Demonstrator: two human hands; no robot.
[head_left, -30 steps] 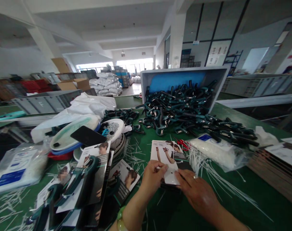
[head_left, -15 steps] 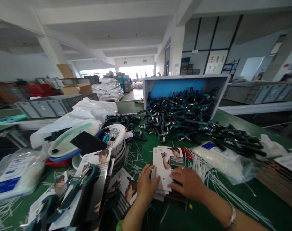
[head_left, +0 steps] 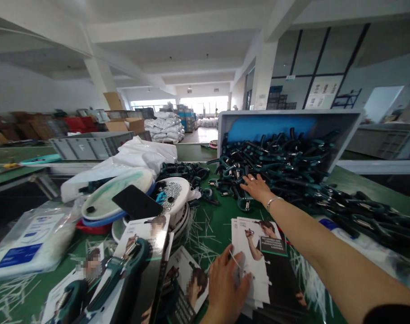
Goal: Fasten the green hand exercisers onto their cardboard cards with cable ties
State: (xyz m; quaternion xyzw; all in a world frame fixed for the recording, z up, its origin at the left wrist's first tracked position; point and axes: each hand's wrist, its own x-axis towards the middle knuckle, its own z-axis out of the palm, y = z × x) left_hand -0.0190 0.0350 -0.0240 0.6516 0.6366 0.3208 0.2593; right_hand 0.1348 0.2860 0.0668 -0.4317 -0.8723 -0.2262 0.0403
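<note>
My left hand [head_left: 227,281] rests at the left side of a stack of printed cards [head_left: 255,252], its thumb on the top card. A thin white cable tie [head_left: 236,260] sits between its fingers. My right hand [head_left: 257,186] reaches forward, fingers stretched over the near edge of a heap of dark green spring-handled pliers [head_left: 275,157]. Its fingertips are at one pair of pliers [head_left: 244,198]; no firm grip shows. Left of my left hand, more pliers [head_left: 119,274] lie on printed cards [head_left: 157,265].
A grey crate [head_left: 343,135] lies tipped, pliers spilling out. At left are a round dish of small metal parts [head_left: 181,198], a black phone-like slab [head_left: 137,201] and a plastic bag [head_left: 32,243]. Loose white ties [head_left: 205,229] are scattered on the green table.
My right hand has left the card stack and moved forward to the pliers heap. My left hand stays by the cards. The view has shifted left.
</note>
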